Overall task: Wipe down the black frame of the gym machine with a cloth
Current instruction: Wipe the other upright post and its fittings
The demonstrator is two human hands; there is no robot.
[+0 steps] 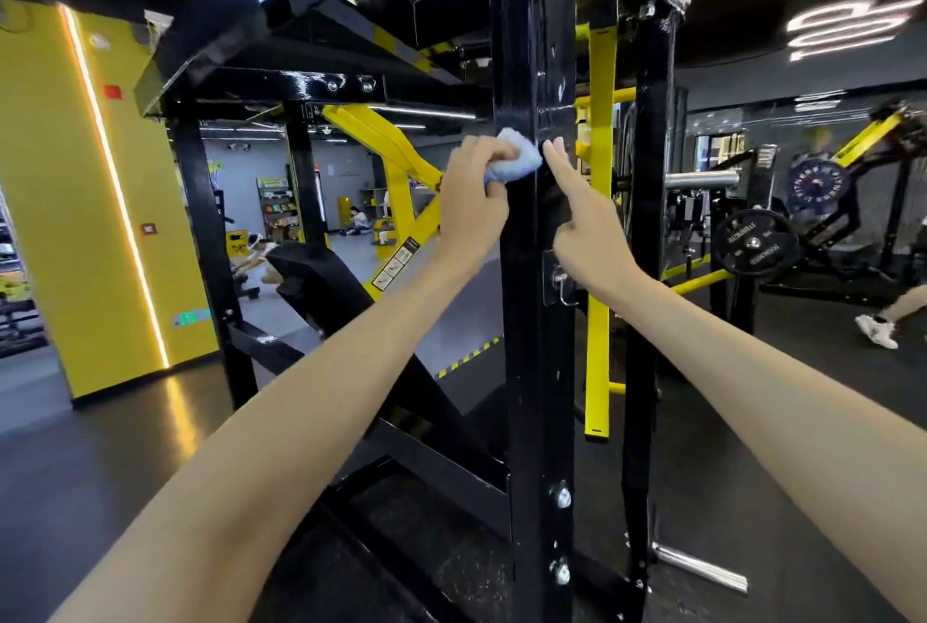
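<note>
A tall black upright post (534,46) of the gym machine frame stands right in front of me, glossy with pale smears. My left hand (471,201) grips a bunched light blue cloth (163,160) and presses it against the post's left face at about chest height. My right hand (582,216) reaches to the post's right face with its index finger straight, the fingertip touching the frame beside the cloth; it holds nothing.
Yellow lever arms (599,231) run behind the post, and a black padded seat (321,281) sits at the lower left. A weight plate (755,244) on a chrome bar hangs at the right. A yellow pillar (75,201) stands left. A person's leg and shoe (878,326) pass at far right.
</note>
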